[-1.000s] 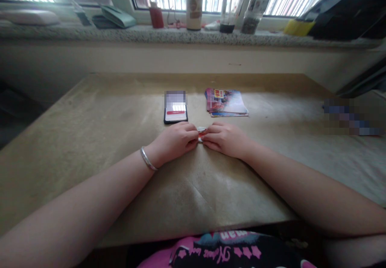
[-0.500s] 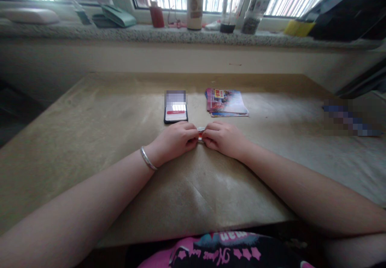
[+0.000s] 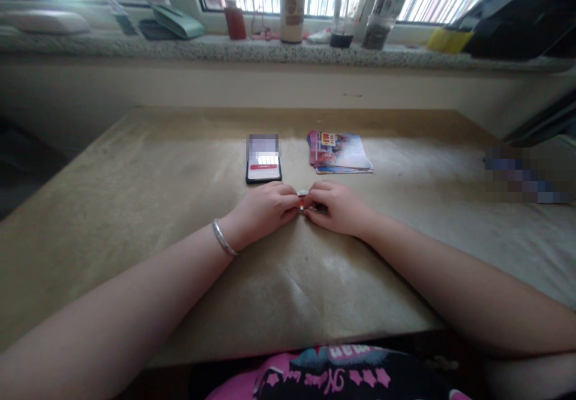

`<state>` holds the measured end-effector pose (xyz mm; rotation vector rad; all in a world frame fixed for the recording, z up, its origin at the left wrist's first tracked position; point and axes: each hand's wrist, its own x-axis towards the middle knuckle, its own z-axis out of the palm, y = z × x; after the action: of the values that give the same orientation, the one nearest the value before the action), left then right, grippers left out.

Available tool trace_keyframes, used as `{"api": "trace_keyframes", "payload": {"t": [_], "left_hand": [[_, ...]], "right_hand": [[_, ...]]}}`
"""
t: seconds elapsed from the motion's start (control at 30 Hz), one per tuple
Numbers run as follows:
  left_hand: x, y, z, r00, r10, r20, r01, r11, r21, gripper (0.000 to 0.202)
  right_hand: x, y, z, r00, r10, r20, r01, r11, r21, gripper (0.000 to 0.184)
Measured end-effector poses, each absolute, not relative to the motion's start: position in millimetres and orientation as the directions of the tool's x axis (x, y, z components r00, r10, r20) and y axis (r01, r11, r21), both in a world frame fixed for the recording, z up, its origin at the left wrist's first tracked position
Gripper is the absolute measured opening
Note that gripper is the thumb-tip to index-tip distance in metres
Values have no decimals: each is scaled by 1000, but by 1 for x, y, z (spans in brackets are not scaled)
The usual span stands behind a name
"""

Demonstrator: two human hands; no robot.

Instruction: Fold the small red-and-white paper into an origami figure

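Note:
My left hand and my right hand rest on the brown table, fingertips meeting. Both are closed in a pinch on a small folded piece, white and red, mostly hidden by the fingers. A silver bangle circles my left wrist. Just beyond the hands a phone lies flat with its screen lit. To its right sits a stack of colourful leaflets.
A stone windowsill runs along the back with a tall bottle, a red container, jars and a teal pouch. Dark bags fill the back right. A blurred item lies at the table's right.
My right hand's fingers have closed further over the small piece, which shows less than before. The view has shifted slightly. The arms stay in place.

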<state>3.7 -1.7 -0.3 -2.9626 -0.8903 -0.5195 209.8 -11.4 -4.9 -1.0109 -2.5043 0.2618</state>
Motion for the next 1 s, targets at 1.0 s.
{"api": "trace_keyframes", "payload": {"t": [1.0], "left_hand": [[-6,1,0,857,410,312,437,-899,-19,23]], "right_hand": [[218,-5,-6,-509,815,277,690,578,-435,8]]}}
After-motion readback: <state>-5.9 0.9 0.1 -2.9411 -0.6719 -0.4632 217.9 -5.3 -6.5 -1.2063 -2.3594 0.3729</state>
